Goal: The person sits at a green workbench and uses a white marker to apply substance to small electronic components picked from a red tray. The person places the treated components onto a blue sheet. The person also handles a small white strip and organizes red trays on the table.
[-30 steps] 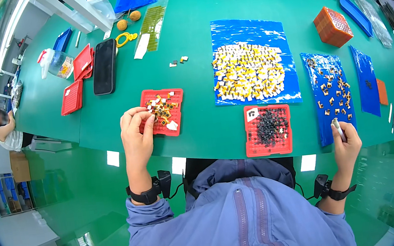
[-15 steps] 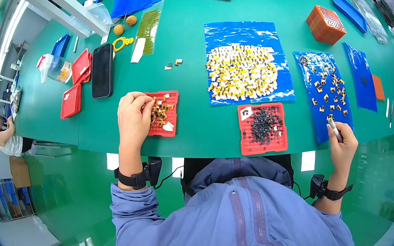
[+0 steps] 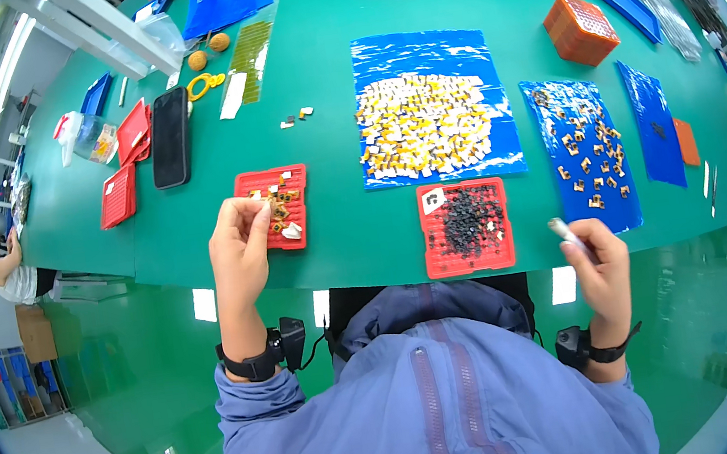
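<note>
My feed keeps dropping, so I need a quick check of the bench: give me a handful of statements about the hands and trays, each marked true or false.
1. The left hand is at the small red tray holding mixed small parts. True.
2. The right hand holds a thin light-coloured tool. True.
3. The right hand rests on the orange basket. False: the basket stands far up the green table, away from the hand.
4. The pile of yellow-and-white parts lies on a blue sheet. True.
5. The red tray of black parts is under the left hand. False: it sits between the two hands, untouched.
</note>
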Tool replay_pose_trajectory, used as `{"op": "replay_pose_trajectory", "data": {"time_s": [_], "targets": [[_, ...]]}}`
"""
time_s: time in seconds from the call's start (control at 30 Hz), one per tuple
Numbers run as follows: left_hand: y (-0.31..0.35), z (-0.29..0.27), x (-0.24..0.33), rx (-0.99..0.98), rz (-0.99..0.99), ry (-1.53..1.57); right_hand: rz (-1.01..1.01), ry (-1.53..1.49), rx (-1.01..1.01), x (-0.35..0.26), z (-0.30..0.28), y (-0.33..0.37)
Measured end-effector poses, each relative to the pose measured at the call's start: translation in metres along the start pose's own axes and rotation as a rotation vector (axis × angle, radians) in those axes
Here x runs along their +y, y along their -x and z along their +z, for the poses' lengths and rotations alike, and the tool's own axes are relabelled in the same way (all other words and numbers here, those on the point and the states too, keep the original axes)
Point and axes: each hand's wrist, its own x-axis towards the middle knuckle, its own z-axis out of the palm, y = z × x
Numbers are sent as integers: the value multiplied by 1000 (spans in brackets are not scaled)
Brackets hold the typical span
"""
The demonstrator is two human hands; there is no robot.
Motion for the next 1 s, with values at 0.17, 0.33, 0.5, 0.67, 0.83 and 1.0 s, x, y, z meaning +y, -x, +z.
{"op": "replay_pose_trajectory", "data": {"time_s": [0.17, 0.33, 0.5, 0.67, 0.83, 1.0], "targets": [[15, 35, 32, -153, -56, 260, -207, 42, -203, -24, 21, -15], [22, 70, 41, -359, -34, 450, -250, -94, -294, -14, 30, -18], [20, 97, 53, -456, -62, 584, -235, -143, -311, -3, 21, -19], [21, 115, 78, -552, -155, 518, -237, -180, -329, 6, 13, -23], [21, 131, 84, -701, -132, 654, -108, -291, -393, 9, 9, -31], [21, 140, 78, -822, -371, 923, -107, -390, -409, 4, 10, -37]]}}
